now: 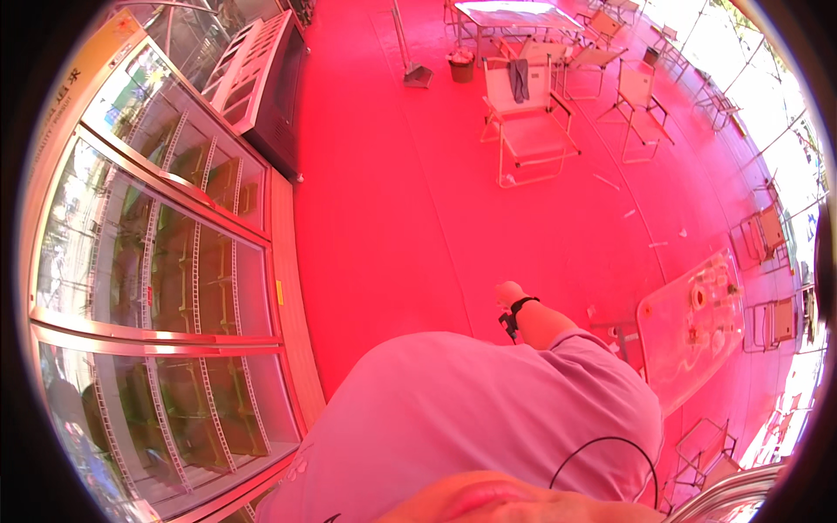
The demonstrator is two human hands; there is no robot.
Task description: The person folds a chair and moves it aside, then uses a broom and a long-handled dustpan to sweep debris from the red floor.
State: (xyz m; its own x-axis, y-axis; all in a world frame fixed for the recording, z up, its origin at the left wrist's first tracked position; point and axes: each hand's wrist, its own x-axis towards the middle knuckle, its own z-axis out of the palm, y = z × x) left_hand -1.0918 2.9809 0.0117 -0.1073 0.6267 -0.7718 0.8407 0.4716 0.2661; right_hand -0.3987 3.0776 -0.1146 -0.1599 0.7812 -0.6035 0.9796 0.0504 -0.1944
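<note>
My right hand (510, 292) is stretched out in front of my torso, over the red floor. Its fingers are small and partly turned away, and nothing is plainly seen in them. A black strap (525, 303) circles the wrist, with a small black device (508, 325) at its side. My left hand is out of view. A light short-sleeved shirt (458, 405) fills the lower middle. Glass-door display fridges (170, 261) with wire shelf racks stand at the left, their doors shut. To the right of my arm is a low table (680, 340) holding cups and other small items.
Ahead are a folding chair (526, 98) with a grey cloth on its back, a filled bin (461, 68), a long-handled dustpan (417, 75) and a table (520, 14). A dark-sided cabinet (271, 104) stands beyond the fridges. Several folding chairs line the right side.
</note>
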